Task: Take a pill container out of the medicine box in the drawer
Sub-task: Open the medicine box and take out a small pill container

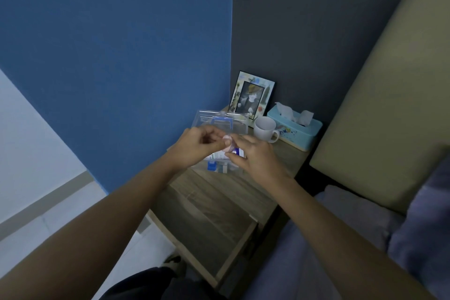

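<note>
A clear plastic medicine box with blue latches stands open on the wooden nightstand, its lid raised toward the wall. Both hands meet just above it. Between them is a small translucent pill container with a pale pink cap. My left hand pinches the cap end with its fingertips. My right hand holds the container's lower part from the right. Packets and a blue-and-white item lie in the box under the hands. The drawer below the nightstand top is pulled out.
A white mug, a light blue tissue box and a picture frame stand at the back of the nightstand. The blue wall is to the left, a bed with a beige headboard to the right.
</note>
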